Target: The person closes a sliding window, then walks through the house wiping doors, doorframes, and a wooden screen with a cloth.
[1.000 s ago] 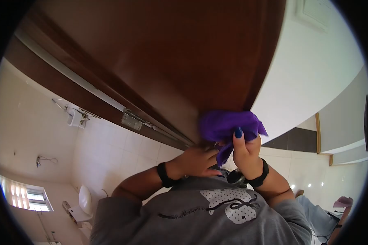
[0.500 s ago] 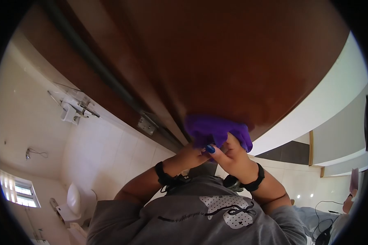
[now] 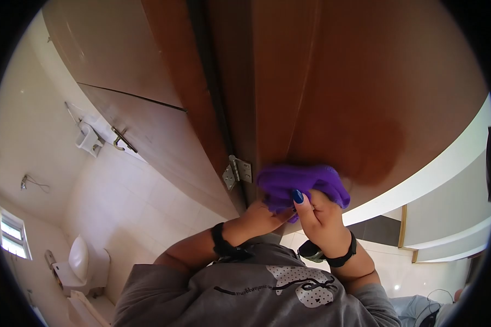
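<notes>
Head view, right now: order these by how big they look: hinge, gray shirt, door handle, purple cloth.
1. Gray shirt
2. Purple cloth
3. Hinge and door handle: too alike to rank; the handle seems farther from the camera.

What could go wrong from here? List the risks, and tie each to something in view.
1. The purple cloth is bunched close beside the metal hinge, so it might snag if it slides that way.
2. The left hand is near the hinge side; if the wooden panel swings, it could get pinched.
3. The right hand grips loose folds, so the cloth may slip or bunch further.
</notes>
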A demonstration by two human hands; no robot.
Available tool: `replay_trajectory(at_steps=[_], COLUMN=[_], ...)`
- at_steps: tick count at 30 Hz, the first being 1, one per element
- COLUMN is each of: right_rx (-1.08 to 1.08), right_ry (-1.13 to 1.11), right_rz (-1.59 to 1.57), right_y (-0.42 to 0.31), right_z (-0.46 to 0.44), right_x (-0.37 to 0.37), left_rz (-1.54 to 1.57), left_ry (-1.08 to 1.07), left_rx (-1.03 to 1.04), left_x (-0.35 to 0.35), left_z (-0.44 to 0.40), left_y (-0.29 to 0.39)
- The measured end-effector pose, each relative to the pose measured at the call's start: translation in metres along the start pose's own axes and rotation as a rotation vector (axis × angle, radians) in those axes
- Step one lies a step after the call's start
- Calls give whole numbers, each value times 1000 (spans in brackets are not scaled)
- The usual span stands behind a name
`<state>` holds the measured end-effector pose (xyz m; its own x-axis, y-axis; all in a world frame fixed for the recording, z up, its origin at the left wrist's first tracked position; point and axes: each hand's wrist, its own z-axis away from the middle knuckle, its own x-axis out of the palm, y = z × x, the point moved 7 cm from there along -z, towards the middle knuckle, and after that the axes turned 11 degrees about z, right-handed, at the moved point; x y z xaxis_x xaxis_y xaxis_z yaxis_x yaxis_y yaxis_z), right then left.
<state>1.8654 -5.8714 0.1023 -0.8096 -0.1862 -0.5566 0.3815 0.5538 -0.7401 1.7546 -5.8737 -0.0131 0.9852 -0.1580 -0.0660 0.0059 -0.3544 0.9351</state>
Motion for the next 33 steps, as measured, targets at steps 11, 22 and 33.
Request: replay_trajectory(at_steps=[11,22,33], right_rx=[7,134,407], right_ry=[-99,-129,7], right_rz=[623,518,386], right_y=[27,86,123], right_z=[-10,19,60], right_x=[62,69,-13], left_rz=[65,38,80], left_ry=[-124,-85,-257], left_rx=[-209,-125,-174], left_x=[-44,-27,57], left_z=[28,25,-24], left_y=[-73,-81,-37])
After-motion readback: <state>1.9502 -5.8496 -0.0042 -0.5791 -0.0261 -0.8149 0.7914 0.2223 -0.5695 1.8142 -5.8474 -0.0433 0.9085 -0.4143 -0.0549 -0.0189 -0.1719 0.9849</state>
